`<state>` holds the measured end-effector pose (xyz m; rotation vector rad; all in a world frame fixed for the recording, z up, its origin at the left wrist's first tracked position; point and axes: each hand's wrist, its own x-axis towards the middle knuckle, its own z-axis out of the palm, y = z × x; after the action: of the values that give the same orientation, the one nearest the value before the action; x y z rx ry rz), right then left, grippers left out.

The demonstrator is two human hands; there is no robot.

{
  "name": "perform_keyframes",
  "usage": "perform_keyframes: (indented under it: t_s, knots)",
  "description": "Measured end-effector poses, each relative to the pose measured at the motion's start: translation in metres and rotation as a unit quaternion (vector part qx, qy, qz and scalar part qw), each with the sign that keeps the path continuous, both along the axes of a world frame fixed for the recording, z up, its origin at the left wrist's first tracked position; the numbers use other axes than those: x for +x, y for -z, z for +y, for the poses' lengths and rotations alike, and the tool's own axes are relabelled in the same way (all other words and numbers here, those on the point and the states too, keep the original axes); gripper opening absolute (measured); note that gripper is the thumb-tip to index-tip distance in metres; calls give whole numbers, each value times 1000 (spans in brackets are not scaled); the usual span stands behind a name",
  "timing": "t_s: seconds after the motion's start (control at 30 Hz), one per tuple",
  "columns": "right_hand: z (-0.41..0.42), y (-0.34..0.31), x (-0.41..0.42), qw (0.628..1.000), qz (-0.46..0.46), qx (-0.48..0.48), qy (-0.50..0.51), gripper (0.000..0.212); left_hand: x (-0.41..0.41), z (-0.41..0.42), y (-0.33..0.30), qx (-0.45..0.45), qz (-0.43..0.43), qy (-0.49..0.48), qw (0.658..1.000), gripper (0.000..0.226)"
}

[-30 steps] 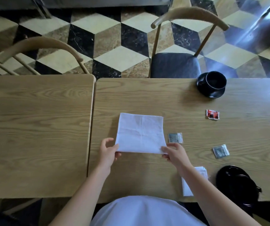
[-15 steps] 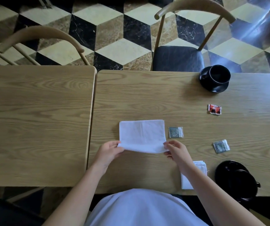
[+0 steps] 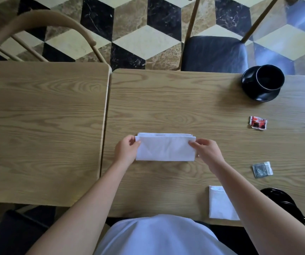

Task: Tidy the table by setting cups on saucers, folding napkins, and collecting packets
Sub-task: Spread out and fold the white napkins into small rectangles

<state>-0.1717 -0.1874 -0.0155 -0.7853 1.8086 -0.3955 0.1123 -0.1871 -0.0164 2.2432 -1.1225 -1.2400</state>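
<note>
While the left hand (image 3: 126, 150) and right hand (image 3: 206, 150) pinch the half-folded napkin (image 3: 165, 149) at table centre, one cup (image 3: 269, 77) sits on its saucer (image 3: 249, 89) at 2 o'clock, and two packets (image 3: 258, 122) (image 3: 262, 169) at 3 o'clock remain uncollected.

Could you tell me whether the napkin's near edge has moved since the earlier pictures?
Yes. The near edge of the napkin has been folded away from the person onto its far edge, toward the cup; both hands pinch its corners.

The right forearm hides part of the near black saucer (image 3: 276, 196) and folded napkin (image 3: 219, 205)
</note>
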Motion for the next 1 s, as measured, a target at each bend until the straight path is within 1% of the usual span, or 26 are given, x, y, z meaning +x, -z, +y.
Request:
perform_keyframes:
  t_s: [0.1,0.2,0.33,0.43,0.5,0.53,0.57,0.63,0.67,0.7,0.77,0.83,0.9,0.97,1.0]
  knots:
    - [-10,10,3,999,42,1,-16,26,-5,-7,7,3,-40,8,999,20]
    - [-18,17,4,997,76,10,-32,27,-9,-11,16,2,-57,2,998,22]
    - [-22,23,5,995,90,29,-39,25,-9,-15,28,6,-68,10,998,24]
    - [-25,21,8,992,117,24,-41,22,-11,-18,31,15,-87,22,996,23]
    - [-22,14,14,988,155,-6,-25,25,-15,-19,27,9,-111,21,994,22]
    - [-19,10,18,984,171,-36,-25,24,-18,-19,22,-11,-128,21,992,21]
    - [-15,6,24,981,179,-69,-37,21,-19,-18,18,-53,-154,41,986,20]
    - [-6,-1,38,977,164,-101,-91,16,-25,-13,9,-153,-193,144,958,16]
    - [-2,-4,46,976,150,-92,-131,14,-29,-9,5,-179,-176,201,947,13]
    - [3,-6,55,973,134,-75,-173,13,-35,-4,1,-174,-132,246,944,11]
    - [14,-7,72,965,94,-46,-240,11,-47,6,-3,-107,-44,300,947,14]
    - [22,-4,86,954,75,-35,-288,9,-51,12,0,-52,-22,350,935,18]
    - [24,3,90,934,105,-32,-340,10,-48,11,5,-16,-18,393,919,18]
    - [23,11,82,908,171,-25,-381,15,-47,7,11,29,-17,422,906,18]
    - [22,13,76,900,200,-18,-387,21,-47,4,13,51,-20,429,902,18]
